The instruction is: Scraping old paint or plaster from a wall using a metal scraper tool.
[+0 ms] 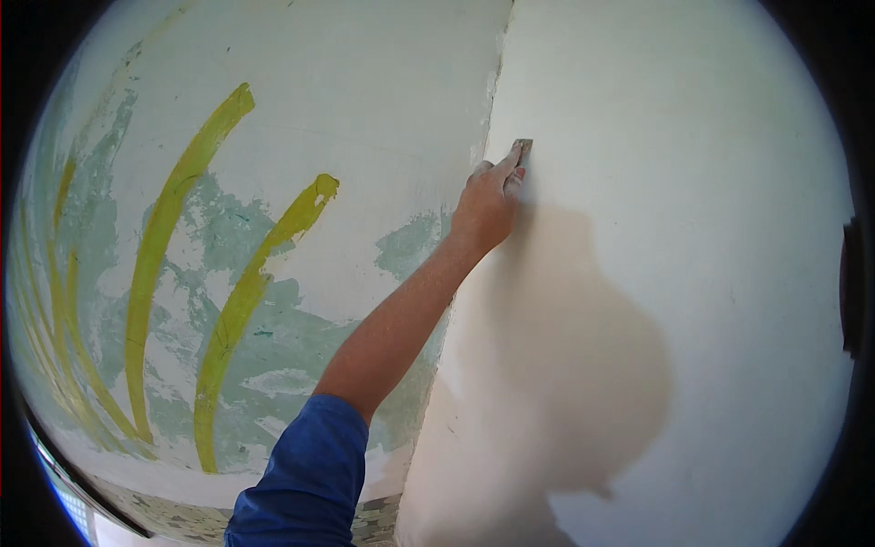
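My left hand (pixel 487 205) reaches up to the seam between two wall faces, its fingers dusted with white. It grips a small flat grey tool (pixel 525 145), possibly a scraper; only one end shows past the fingers. The tool's visible end is at the pale right wall (pixel 697 205), just right of the rough corner line (pixel 490 113). Fingers hide the rest of it, and whether it touches the wall is hard to tell. My right hand is out of view.
The left wall (pixel 383 102) has white patches over green paint and yellow-green painted strokes (pixel 154 273). Below runs a stone-patterned band (pixel 171 516). A gridded window (pixel 74 509) shows at lower left, a dark object (pixel 852 287) at the right rim. Shadow covers part of the right wall.
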Motion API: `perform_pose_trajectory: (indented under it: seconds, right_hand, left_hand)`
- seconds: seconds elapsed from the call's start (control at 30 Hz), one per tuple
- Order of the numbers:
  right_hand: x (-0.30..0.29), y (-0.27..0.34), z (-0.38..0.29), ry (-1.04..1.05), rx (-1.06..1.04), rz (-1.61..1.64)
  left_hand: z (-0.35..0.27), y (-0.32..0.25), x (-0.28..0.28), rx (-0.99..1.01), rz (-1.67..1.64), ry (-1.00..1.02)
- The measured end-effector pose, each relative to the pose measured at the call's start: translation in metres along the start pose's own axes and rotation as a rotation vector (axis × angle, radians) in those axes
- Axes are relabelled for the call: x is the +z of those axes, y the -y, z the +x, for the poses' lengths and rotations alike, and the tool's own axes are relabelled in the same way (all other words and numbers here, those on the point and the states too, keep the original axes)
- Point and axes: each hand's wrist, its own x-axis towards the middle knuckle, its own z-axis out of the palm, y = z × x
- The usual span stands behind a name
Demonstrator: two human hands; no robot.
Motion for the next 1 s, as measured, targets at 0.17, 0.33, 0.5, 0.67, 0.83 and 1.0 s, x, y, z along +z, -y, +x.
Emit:
perform_pose_trajectory:
  seconds: [0.17, 0.33, 0.5, 0.67, 0.83, 1.0]
  right_hand:
    - [-0.003, 0.0, -0.005, 0.084, 0.02, 0.015]
    - [0.002, -0.007, -0.017, 0.012, 0.028, 0.073]
    - [-0.003, -0.006, -0.019, -0.004, 0.042, 0.1]
    - [0.004, -0.011, -0.026, -0.14, 0.002, 0.14]
    - [0.007, -0.008, -0.021, -0.224, 0.018, 0.173]
    - [0.015, -0.003, -0.015, -0.301, 0.029, 0.197]
  left_hand:
    - [0.07, -0.009, -0.002, 0.026, 0.069, -0.08]
    - [0.104, -0.009, -0.009, 0.078, 0.095, -0.102]
    - [0.101, -0.012, -0.007, -0.01, 0.02, -0.026]
    - [0.068, -0.003, -0.006, 0.106, 0.017, -0.071]
    - [0.012, -0.028, -0.021, -0.072, -0.108, 0.135]
    - [-0.062, -0.037, -0.022, -0.02, -0.103, 0.219]
